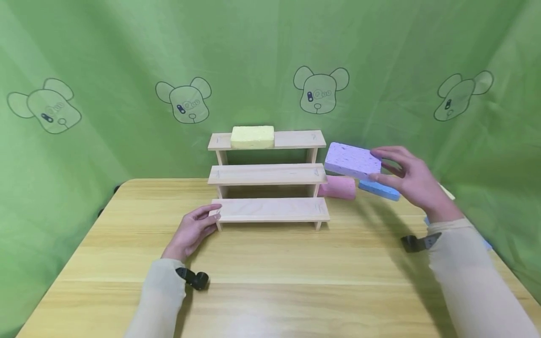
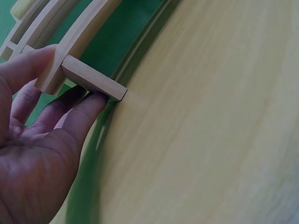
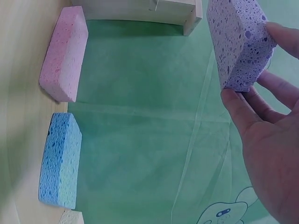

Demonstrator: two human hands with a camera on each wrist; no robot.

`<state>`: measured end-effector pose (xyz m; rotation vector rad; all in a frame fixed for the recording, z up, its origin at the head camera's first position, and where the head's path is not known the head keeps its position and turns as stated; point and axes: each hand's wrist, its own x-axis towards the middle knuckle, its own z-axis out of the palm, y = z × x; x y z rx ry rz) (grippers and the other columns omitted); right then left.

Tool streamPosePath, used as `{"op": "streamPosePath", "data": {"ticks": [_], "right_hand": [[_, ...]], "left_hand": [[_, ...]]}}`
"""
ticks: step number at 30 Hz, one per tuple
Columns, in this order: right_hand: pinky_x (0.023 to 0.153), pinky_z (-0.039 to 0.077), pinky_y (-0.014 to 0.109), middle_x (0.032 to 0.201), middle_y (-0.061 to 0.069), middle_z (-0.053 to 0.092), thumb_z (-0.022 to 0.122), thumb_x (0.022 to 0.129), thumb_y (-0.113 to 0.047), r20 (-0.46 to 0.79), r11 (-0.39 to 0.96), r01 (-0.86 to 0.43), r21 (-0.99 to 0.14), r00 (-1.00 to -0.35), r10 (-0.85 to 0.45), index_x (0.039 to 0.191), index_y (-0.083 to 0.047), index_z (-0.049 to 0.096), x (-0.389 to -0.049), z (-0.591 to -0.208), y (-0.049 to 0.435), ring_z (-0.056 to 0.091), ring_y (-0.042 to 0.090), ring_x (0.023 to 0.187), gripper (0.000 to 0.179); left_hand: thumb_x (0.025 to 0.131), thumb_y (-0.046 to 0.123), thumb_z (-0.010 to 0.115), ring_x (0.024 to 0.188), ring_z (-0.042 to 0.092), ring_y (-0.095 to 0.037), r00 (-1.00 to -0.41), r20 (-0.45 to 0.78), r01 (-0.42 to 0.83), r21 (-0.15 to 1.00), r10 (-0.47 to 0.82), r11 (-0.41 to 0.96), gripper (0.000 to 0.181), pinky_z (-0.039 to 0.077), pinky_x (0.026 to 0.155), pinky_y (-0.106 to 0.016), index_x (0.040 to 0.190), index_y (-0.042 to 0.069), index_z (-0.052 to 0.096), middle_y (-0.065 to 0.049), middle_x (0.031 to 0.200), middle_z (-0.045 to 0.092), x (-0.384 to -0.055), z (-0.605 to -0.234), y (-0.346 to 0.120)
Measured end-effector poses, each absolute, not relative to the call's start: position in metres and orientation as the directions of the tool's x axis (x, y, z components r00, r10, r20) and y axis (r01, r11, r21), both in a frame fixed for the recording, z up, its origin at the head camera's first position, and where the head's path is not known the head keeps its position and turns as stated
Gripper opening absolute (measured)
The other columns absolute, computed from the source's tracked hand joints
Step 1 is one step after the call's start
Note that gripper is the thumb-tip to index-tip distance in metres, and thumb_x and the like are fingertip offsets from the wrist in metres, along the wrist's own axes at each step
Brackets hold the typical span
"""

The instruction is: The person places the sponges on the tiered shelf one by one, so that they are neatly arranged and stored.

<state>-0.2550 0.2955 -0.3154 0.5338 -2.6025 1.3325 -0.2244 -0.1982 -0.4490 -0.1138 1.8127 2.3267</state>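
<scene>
A purple sponge (image 1: pixel 352 160) is pinched by its right end in my right hand (image 1: pixel 407 180), held in the air to the right of a three-tier wooden shelf (image 1: pixel 270 209). In the right wrist view the sponge (image 3: pixel 240 42) shows its speckled pores between thumb and fingers. My left hand (image 1: pixel 194 232) grips the left end of the shelf's lowest tier, with fingers above the board and against its leg (image 2: pixel 93 78). On the top tier, left of the middle, lies a pale yellow sponge (image 1: pixel 252 137).
Behind the shelf's right side lies a pink sponge (image 1: pixel 340 187), and a blue sponge (image 1: pixel 379 189) lies farther right, below the raised hand. A pale piece (image 3: pixel 71 217) shows beyond the blue one. Green cloth (image 1: pixel 253 56) with bear drawings hangs behind the wooden table (image 1: pixel 287 300).
</scene>
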Motion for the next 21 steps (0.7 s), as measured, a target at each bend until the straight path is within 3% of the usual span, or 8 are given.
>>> {"op": "streamPosePath", "data": {"ticks": [9, 21], "right_hand": [[0.102, 0.040, 0.016, 0.139, 0.009, 0.043, 0.075, 0.088, -0.009, 0.325, 0.522, -0.410, -0.748, -0.912, -0.251, 0.140, 0.000, 0.052, -0.261, -0.313, 0.287, 0.043, 0.040, 0.126, 0.057], [0.103, 0.039, 0.015, 0.140, 0.009, 0.044, 0.072, 0.090, -0.010, 0.341, 0.504, -0.434, -0.747, -0.900, -0.271, 0.139, -0.001, 0.052, -0.264, -0.311, 0.280, 0.043, 0.036, 0.127, 0.054]], "left_hand": [[0.093, -0.003, 0.061, 0.114, 0.058, -0.021, -0.979, -0.180, -0.197, 0.954, 0.096, -0.225, 0.044, 0.048, 0.101, -0.035, 0.136, -0.005, 0.052, -0.015, 0.149, 0.038, -0.223, -0.451, -0.199], [0.093, -0.001, 0.062, 0.115, 0.058, -0.021, -0.978, -0.180, -0.199, 0.959, 0.106, -0.204, 0.046, 0.047, 0.101, -0.035, 0.138, -0.005, 0.050, -0.014, 0.153, 0.034, -0.224, -0.450, -0.198]]}}
